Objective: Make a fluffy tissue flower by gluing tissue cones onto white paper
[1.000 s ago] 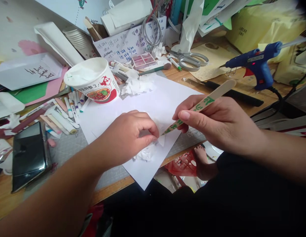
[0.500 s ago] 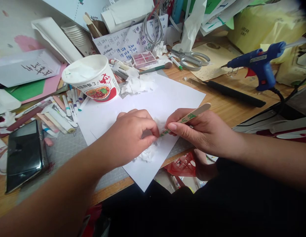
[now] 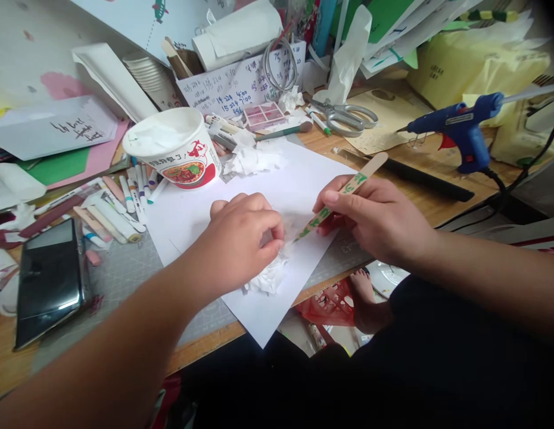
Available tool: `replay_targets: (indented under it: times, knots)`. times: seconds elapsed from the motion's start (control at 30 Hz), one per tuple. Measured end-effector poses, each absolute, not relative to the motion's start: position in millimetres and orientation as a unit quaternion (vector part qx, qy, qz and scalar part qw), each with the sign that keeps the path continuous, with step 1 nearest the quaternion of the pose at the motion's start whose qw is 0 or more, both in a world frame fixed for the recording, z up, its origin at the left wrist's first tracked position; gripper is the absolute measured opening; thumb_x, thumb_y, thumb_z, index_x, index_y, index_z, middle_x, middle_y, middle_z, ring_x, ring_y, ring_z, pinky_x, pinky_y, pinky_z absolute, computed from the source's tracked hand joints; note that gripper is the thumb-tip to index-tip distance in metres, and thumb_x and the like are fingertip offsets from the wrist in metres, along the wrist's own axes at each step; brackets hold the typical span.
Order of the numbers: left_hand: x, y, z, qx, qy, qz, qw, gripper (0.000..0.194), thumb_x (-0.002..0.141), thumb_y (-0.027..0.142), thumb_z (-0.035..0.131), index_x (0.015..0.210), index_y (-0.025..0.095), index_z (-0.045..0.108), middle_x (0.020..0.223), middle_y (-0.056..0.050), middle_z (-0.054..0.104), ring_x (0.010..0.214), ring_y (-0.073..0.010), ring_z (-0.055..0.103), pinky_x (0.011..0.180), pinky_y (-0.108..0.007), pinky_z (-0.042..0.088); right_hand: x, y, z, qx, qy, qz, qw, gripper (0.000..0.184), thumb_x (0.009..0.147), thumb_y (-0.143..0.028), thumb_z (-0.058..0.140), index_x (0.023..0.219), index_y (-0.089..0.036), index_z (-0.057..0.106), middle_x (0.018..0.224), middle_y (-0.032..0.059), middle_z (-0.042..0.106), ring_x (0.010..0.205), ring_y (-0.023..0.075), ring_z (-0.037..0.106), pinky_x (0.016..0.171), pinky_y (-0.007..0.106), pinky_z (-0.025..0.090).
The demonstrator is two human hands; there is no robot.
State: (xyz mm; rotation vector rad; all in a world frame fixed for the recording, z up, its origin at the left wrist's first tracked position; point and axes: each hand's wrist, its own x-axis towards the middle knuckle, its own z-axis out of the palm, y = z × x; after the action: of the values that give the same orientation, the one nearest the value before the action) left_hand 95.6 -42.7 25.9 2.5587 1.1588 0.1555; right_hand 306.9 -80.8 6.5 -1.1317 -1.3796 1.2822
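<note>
In my right hand is a flat wooden stick with green print, gripped between thumb and fingers and slanting down to the left. Its pointed lower end is just right of my left fingertips. My left hand is closed in a pinch, thumb against fingers, over crumpled white paper scraps; what the fingertips hold is hidden or too small to make out. Under both hands lies a white paper sheet. More torn white scraps sit at its far edge, beside a printed paper bowl holding something white.
A blue glue gun, a black-handled tool and scissors lie at the right. Markers and a black phone are at the left. A grey cutting mat reaches the wooden table edge.
My right hand has drawn the stick up and to the right, away from my left fingertips, so its pointed tip now shows. My left hand stays pinched over the scraps. The view shifted slightly.
</note>
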Motion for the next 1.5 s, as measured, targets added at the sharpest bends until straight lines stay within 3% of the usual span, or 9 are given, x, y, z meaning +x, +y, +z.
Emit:
replay_targets:
  times: [0.07, 0.27, 0.6, 0.87, 1.03, 1.13, 1.3, 1.37, 1.5]
  knots:
    - [96, -43, 25, 0.899, 0.406, 0.048, 0.156, 0.013, 0.080, 0.023, 0.056, 0.074, 0.023, 0.067, 0.087, -0.001, 0.060, 0.093, -0.0230, 0.053, 0.083, -0.043, 0.030, 308, -84, 8, -0.437, -0.571, 0.517, 0.464, 0.025, 0.089, -0.038, 0.063, 0.073, -0.019, 0.061, 0.071, 0.0001, 0.060, 0.063, 0.0131, 0.059, 0.063, 0.027, 0.049]
    - [97, -42, 25, 0.902, 0.406, 0.036, 0.144, 0.014, 0.081, 0.023, 0.054, 0.072, 0.021, 0.066, 0.085, -0.002, 0.058, 0.090, -0.0242, 0.053, 0.078, -0.042, 0.030, 301, -93, 19, -0.430, -0.706, 0.429, 0.363, 0.029, 0.091, -0.043, 0.059, 0.075, -0.019, 0.063, 0.067, 0.0000, 0.059, 0.059, 0.0118, 0.052, 0.056, 0.024, 0.043]
    - [89, -41, 34, 0.901, 0.382, 0.071, 0.194, 0.009, 0.080, 0.026, 0.056, 0.081, 0.024, 0.066, 0.093, -0.001, 0.060, 0.095, -0.0239, 0.053, 0.085, -0.045, 0.030, 306, -79, 14, -0.454, -0.681, 0.422, 0.390, 0.038, 0.091, -0.050, 0.058, 0.073, -0.018, 0.062, 0.073, 0.0016, 0.060, 0.063, 0.0124, 0.056, 0.061, 0.025, 0.045]
    - [58, -13, 50, 0.772, 0.554, 0.269, 0.157, 0.011, 0.082, 0.026, 0.055, 0.085, 0.023, 0.065, 0.091, 0.000, 0.067, 0.087, -0.0204, 0.060, 0.079, -0.036, 0.042, 318, -54, 20, -0.431, -0.685, 0.382, 0.447, 0.036, 0.095, -0.043, 0.051, 0.073, -0.017, 0.063, 0.075, 0.0041, 0.063, 0.071, 0.0152, 0.061, 0.070, 0.028, 0.050]
    - [43, -2, 51, 0.729, 0.584, 0.329, 0.138, 0.013, 0.083, 0.026, 0.053, 0.087, 0.022, 0.065, 0.087, -0.001, 0.069, 0.077, -0.0181, 0.062, 0.069, -0.030, 0.046, 315, -3, 26, -0.503, -0.758, 0.267, 0.320, 0.038, 0.100, -0.034, 0.033, 0.092, -0.014, 0.064, 0.088, 0.0093, 0.067, 0.076, 0.0177, 0.063, 0.073, 0.032, 0.053]
    - [42, 0, 49, 0.724, 0.584, 0.340, 0.135, 0.012, 0.082, 0.025, 0.053, 0.084, 0.023, 0.064, 0.085, 0.000, 0.070, 0.078, -0.0182, 0.063, 0.069, -0.030, 0.047, 298, 24, 24, -0.510, -0.793, 0.212, 0.258, 0.017, 0.087, -0.020, 0.054, 0.096, -0.016, 0.069, 0.093, 0.0089, 0.065, 0.080, 0.0195, 0.061, 0.081, 0.035, 0.049]
    - [42, 1, 44, 0.728, 0.578, 0.342, 0.134, 0.012, 0.080, 0.024, 0.053, 0.080, 0.024, 0.065, 0.079, 0.001, 0.071, 0.073, -0.0189, 0.064, 0.066, -0.030, 0.047, 259, 48, 11, -0.517, -0.814, 0.166, 0.203, 0.036, 0.072, -0.014, 0.069, 0.108, -0.016, 0.069, 0.112, 0.0137, 0.060, 0.096, 0.0258, 0.060, 0.085, 0.034, 0.046]
    - [43, 1, 43, 0.734, 0.573, 0.338, 0.134, 0.011, 0.080, 0.024, 0.053, 0.081, 0.024, 0.065, 0.078, 0.001, 0.071, 0.072, -0.0191, 0.064, 0.066, -0.031, 0.047, 246, 53, 7, -0.529, -0.807, 0.164, 0.205, 0.030, 0.073, -0.016, 0.067, 0.104, -0.016, 0.069, 0.112, 0.0141, 0.059, 0.094, 0.0257, 0.060, 0.080, 0.033, 0.045]
    - [46, -1, 42, 0.753, 0.556, 0.323, 0.144, 0.010, 0.081, 0.023, 0.053, 0.080, 0.023, 0.063, 0.079, 0.000, 0.070, 0.076, -0.0198, 0.064, 0.075, -0.036, 0.049, 236, 57, 6, -0.554, -0.770, 0.199, 0.245, 0.004, 0.073, -0.014, 0.061, 0.073, -0.016, 0.064, 0.090, 0.0087, 0.060, 0.080, 0.0202, 0.057, 0.069, 0.029, 0.040]
